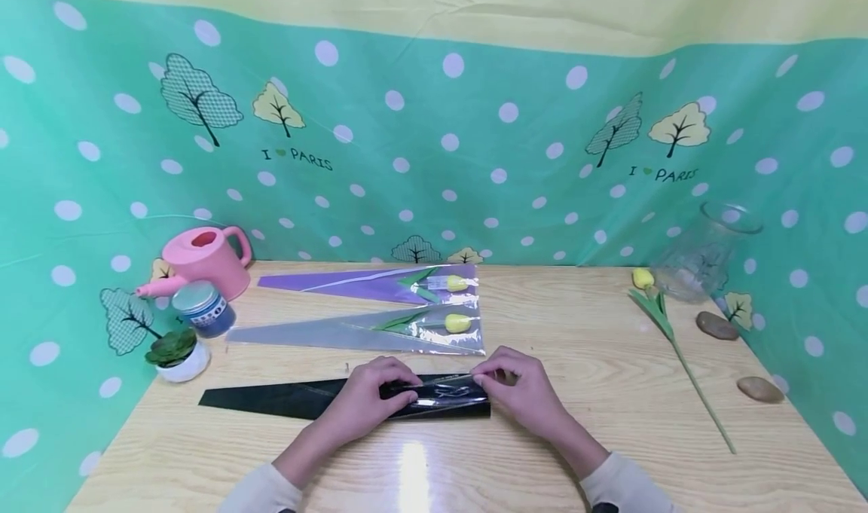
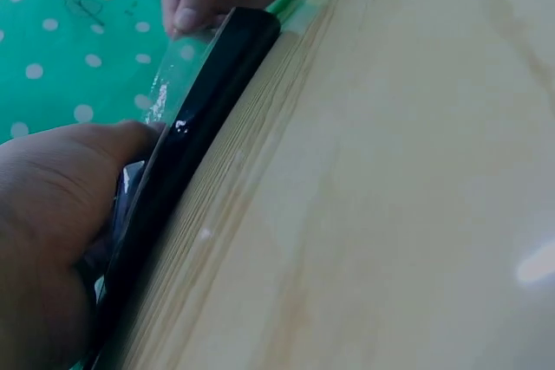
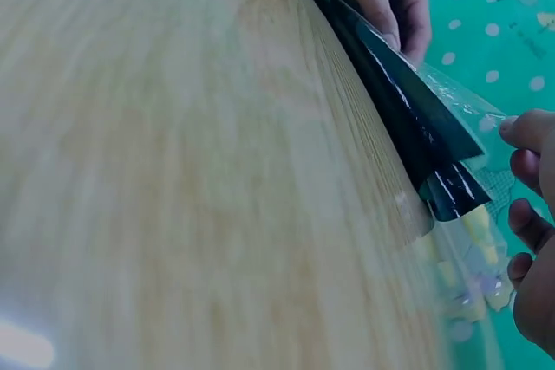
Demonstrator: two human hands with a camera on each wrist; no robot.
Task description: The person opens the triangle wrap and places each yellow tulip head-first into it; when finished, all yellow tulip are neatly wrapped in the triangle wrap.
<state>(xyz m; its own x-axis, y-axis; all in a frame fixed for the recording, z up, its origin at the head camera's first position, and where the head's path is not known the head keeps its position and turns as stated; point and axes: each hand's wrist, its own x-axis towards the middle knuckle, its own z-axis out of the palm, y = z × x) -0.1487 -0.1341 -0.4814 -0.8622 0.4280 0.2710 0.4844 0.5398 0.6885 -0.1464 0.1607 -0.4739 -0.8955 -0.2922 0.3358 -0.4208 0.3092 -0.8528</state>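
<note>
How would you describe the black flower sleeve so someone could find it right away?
On the wooden table, three long tapering sleeves lie in a row. Take the nearest one, the black sleeve, which both hands are touching. The other two are purple and clear, each holding a yellow flower.

Both forearms, in pale cream sleeves, come in from the near edge of the light wooden table and angle toward each other, wrists low over the tabletop. The left hand [image 1: 369, 396] lies palm down with its knuckles raised and its fingers curled forward, pressing on the long black-and-clear plastic wrapping sleeve [image 1: 339, 398] near that sleeve's wide end. The right hand [image 1: 522, 392] sits just beside it, apart from the left, its fingers [image 3: 520, 132] bent and its fingertips pinching the sleeve's clear top edge at the open end.
</note>
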